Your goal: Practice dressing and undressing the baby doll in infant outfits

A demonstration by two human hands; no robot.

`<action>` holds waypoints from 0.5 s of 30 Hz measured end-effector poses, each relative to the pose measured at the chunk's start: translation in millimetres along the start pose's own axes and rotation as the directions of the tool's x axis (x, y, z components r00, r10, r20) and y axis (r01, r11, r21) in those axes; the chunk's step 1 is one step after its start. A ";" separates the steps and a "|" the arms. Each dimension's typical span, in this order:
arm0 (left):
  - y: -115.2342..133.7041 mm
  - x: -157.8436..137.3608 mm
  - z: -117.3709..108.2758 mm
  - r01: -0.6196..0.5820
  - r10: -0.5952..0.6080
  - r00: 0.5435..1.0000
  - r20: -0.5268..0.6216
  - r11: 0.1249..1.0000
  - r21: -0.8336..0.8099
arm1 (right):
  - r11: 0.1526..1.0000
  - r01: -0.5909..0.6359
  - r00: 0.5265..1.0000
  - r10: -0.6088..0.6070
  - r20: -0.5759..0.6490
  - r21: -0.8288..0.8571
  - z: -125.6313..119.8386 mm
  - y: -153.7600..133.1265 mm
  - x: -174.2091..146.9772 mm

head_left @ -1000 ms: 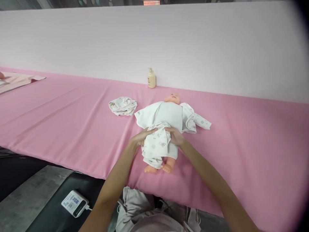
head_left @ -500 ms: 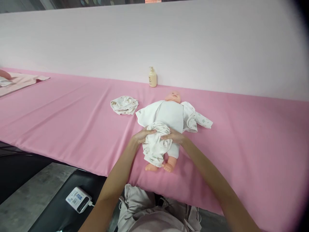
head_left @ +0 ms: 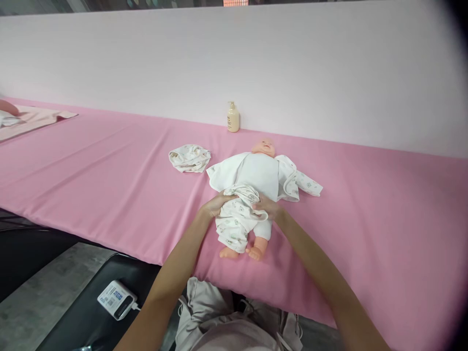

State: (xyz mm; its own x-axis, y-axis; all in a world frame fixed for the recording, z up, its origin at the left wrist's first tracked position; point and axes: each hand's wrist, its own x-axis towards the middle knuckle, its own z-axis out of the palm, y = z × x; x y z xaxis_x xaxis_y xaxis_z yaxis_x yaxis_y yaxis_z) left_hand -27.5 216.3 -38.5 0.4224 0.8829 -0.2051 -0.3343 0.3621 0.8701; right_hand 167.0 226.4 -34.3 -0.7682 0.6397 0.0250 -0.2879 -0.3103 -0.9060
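Note:
A baby doll (head_left: 260,170) lies on its back on the pink-covered table, head away from me and bare feet near the front edge. An unfastened white baby jacket (head_left: 287,178) spreads under it, one patterned sleeve stretched to the right. Bunched white patterned baby pants (head_left: 236,222) cover the doll's hips and its leg on my left. My left hand (head_left: 218,202) is closed on the pants' left edge, thumb on top. My right hand (head_left: 268,207) grips the right edge, its fingers partly hidden in the cloth.
A crumpled patterned white garment (head_left: 189,158) lies left of the doll. A cream pump bottle (head_left: 233,118) stands by the white wall. At far left is a pale pink cloth (head_left: 40,119). A white device with a cable (head_left: 117,300) rests on a black chair (head_left: 76,312) below.
The pants' right side has been spread out toward the right and lies less bunched. My right hand has shifted slightly right; the left has barely moved.

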 end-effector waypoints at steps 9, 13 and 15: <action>15.0 -8.0 -10.7 0.082 -0.171 0.939 0.299 0.954 0.290 | 0.999 -0.054 0.995 0.054 0.084 -0.010 -10.1 8.5 -1.0; 17.6 -8.6 -13.2 0.096 -0.232 0.919 0.320 0.917 0.388 | 0.999 -0.034 0.995 0.033 0.090 0.011 -17.2 13.1 0.8; 13.2 -6.6 -12.7 0.110 -0.206 0.936 0.284 0.941 0.319 | 0.999 -0.048 0.991 0.046 0.129 0.016 -18.4 12.7 2.4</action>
State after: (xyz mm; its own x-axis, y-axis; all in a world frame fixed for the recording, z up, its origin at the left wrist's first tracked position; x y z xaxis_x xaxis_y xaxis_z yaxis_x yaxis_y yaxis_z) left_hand -45.4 219.0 -31.4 0.7038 0.6674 -0.2435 0.0001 0.3427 0.9394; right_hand 172.1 237.0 -53.6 -0.8479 0.5288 0.0376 -0.2593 -0.3519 -0.8994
